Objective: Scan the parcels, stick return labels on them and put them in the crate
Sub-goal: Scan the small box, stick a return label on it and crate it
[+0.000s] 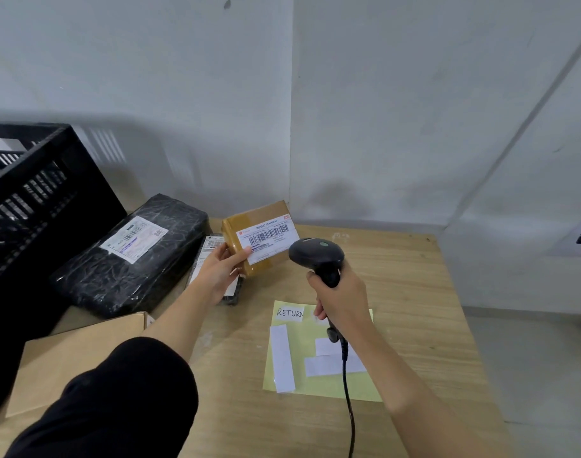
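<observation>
Head view shows the left hand (221, 271) gripping a small brown parcel (259, 238) tilted up off the table (414, 292), so its barcode label (269, 241) faces the scanner (317, 256). The right hand (340, 297) clasps the scanner's handle, aiming it at that label from just beside it. Return labels (289, 313) wait on a yellow sheet (318, 388) below, and the crate (34, 206) stands at left.

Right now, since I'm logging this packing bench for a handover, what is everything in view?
crate: 1, black, far left.
black-wrapped parcel: 1, black, beside the crate.
small dark parcel: 1, dark, partly hidden behind the left grip.
brown parcel: 1, brown, taped, held above the table.
flat cardboard box: 1, tan, front left.
scanner: 1, black, corded, aimed toward the brown parcel.
label sheet: 1, yellow, table centre.
white labels: several, white, on the sheet; one reads RETURN.
table: 1, light wood.
left grip: 1, holds the brown parcel's corner.
right grip: 1, curled round the scanner's handle.
</observation>
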The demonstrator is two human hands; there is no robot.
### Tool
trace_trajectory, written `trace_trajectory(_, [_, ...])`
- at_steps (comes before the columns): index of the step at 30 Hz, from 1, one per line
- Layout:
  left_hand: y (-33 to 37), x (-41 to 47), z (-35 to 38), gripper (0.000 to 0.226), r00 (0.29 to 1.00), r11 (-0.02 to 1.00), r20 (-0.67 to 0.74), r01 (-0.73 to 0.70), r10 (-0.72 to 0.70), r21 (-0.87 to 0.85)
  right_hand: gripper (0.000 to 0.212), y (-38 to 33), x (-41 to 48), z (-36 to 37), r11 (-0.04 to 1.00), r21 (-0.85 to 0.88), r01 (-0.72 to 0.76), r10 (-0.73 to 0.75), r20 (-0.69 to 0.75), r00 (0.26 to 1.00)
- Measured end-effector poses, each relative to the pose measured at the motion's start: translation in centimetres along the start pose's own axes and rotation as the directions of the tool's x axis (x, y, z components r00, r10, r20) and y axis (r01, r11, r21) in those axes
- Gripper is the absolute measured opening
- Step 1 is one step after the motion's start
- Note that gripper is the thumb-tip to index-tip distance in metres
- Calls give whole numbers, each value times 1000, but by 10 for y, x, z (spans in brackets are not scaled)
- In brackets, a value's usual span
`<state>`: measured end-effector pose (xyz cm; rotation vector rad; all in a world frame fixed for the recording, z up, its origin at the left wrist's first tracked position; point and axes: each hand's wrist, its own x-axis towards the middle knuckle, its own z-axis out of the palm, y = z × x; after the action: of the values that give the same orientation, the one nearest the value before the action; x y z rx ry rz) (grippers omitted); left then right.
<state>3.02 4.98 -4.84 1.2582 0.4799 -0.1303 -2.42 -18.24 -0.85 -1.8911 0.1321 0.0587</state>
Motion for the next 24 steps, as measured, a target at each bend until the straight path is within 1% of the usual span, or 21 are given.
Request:
trace_trajectory(2, [-3, -1, 3, 46, 1000, 1000, -3, 23, -23, 18, 25, 14, 5, -8, 998, -29, -54, 53, -29, 998])
trace_trajectory(5, [-12, -1, 11, 43, 998, 996, 1, 57, -57, 63, 21, 43, 14, -27, 980, -58, -191, 185, -94, 978])
trace_trajectory(8, [-24, 3, 18, 39, 997, 993, 14, 78, -80, 85, 21, 71, 24, -49, 936, 11, -352, 348, -174, 921])
trace_trajectory(10, [-32, 4, 24, 32, 995, 993, 33, 88, -90, 77, 26, 87, 29, -62, 915, 33, -403, 398, -254, 882])
trace_trajectory(12, [-39, 7, 29, 28, 995, 993, 49, 88, -92, 78, 34, 100, 33, -73, 906, 26, -422, 405, -339, 849])
trace_trajectory(13, [-42, 8, 32, 30, 994, 993, 54, 86, -91, 84, 40, 106, 35, -77, 902, 37, -429, 411, -371, 833])
trace_trajectory(15, [-49, 11, 36, 36, 994, 992, 62, 88, -94, 91, 48, 117, 38, -82, 896, 79, -436, 429, -403, 808])
trace_trajectory(16, [-51, 12, 38, 36, 993, 991, 68, 93, -99, 91, 49, 121, 39, -83, 895, 89, -437, 432, -412, 802])
trace_trajectory(18, [-55, 14, 40, 38, 990, 992, 83, 108, -114, 73, 47, 129, 41, -83, 901, 80, -427, 418, -427, 802])
trace_trajectory(22, [-59, 15, 42, 54, 986, 989, 82, 143, -145, 27, 38, 137, 44, -79, 923, 36, -384, 354, -471, 808])
trace_trajectory(24, [-59, 15, 42, 57, 984, 987, 73, 159, -160, 17, 37, 137, 46, -77, 925, 17, -380, 343, -467, 815])
